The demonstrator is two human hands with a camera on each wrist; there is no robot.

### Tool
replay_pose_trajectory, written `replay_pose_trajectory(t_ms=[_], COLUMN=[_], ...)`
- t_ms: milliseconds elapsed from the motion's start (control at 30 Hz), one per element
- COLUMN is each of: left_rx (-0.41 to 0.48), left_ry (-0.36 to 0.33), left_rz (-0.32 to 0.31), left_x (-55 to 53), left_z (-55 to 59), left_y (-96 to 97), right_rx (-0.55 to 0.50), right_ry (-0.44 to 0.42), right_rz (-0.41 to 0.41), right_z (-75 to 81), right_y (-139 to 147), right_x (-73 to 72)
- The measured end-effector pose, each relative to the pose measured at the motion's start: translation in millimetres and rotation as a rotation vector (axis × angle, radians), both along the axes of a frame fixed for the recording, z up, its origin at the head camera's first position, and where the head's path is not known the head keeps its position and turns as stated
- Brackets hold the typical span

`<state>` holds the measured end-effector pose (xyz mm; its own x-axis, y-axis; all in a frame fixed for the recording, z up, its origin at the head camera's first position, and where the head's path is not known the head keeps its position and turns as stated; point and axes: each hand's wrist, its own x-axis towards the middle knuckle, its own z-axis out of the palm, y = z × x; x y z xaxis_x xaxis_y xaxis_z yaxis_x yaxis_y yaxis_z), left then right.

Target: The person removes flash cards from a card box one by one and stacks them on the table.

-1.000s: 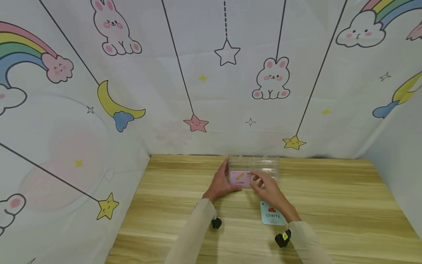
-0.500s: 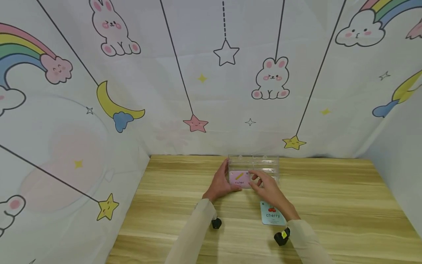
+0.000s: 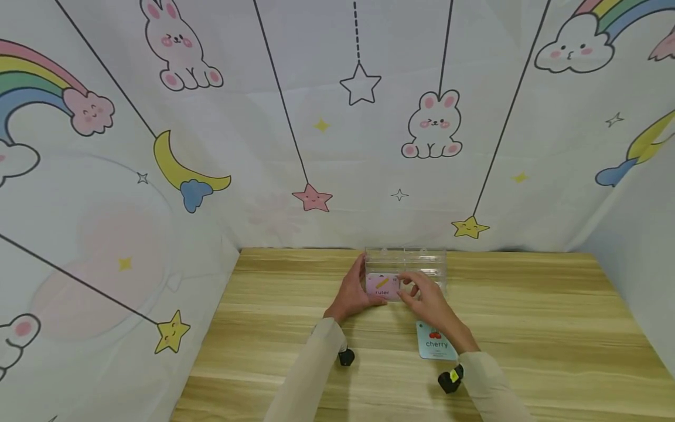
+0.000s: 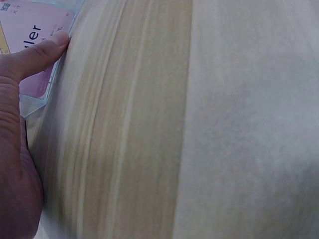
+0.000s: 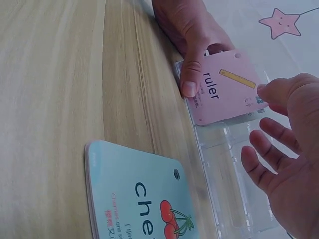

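In the head view my left hand [image 3: 354,291] holds the left end of a clear plastic card rack [image 3: 426,259], its thumb in front and fingers at the side. A pink "ruler" card [image 3: 382,285], with another card partly showing behind it in the right wrist view, stands in the rack's lower left compartment under that thumb. My right hand [image 3: 431,302] touches the card's upper right corner with one fingertip; its other fingers [image 5: 256,168] spread loosely, off the card. Beneath the right forearm, a stack of blue cards [image 5: 139,191] topped by "cherry" lies on the table.
The rack stands at the back of the wood-grain table [image 3: 532,328], close to a white backdrop [image 3: 337,152] printed with bunnies and stars. A black wrist camera [image 3: 450,380] hangs below the right wrist, another black camera [image 3: 345,356] below the left.
The ruler card has shifted slightly left and tilted in the rack, with the right fingertips following it. The left hand and the cherry stack stay in place.
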<state>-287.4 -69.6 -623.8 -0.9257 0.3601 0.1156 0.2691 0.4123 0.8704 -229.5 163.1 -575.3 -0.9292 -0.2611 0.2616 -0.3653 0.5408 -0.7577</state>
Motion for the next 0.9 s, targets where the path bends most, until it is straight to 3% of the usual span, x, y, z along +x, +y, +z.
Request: replay_pose_trajectory(t_ms=[400, 633, 900], left_rx=[0.007, -0.002, 0.009], left_ry=[0.009, 0.023, 0.043], left_rz=[-0.002, -0.005, -0.004], left_x=[0.0, -1.0, 0.6], left_z=[-2.8, -4.2, -2.4], left_y=[0.0, 0.2, -0.1], right_rx=[-0.102, -0.052, -0.028], right_ry=[-0.072, 0.003, 0.015], right_rz=[0.027, 0.062, 0.035], right_z=[-5.7, -11.7, -6.0], right_y=[-7, -13, -17], right_x=[4.2, 1.7, -1.3])
